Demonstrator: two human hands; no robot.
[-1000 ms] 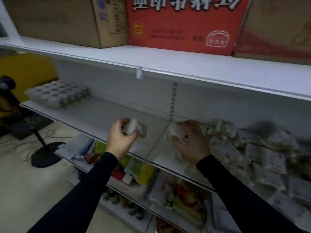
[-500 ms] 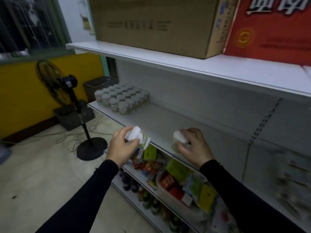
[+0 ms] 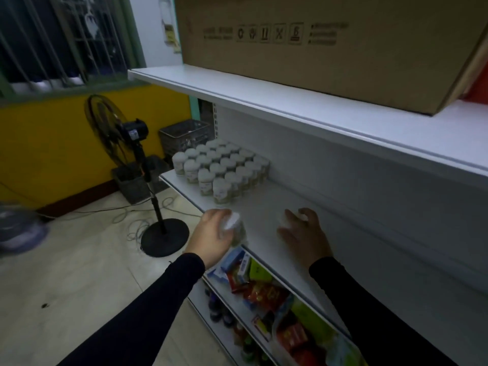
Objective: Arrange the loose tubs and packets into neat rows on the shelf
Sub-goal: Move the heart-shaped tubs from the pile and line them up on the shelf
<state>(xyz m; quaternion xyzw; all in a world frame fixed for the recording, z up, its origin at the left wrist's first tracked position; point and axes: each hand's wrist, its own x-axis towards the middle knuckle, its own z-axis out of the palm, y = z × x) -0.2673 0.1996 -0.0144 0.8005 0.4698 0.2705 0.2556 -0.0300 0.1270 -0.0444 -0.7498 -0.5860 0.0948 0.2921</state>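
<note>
Nestling in each grip [image 3: 214, 235], seemingly, one tub [image 3: 233, 225].

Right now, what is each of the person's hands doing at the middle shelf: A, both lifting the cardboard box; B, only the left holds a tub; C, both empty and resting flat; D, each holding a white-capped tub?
D: the left hand grips a white-capped tub at the shelf edge, and the right hand curls round another tub.
</note>
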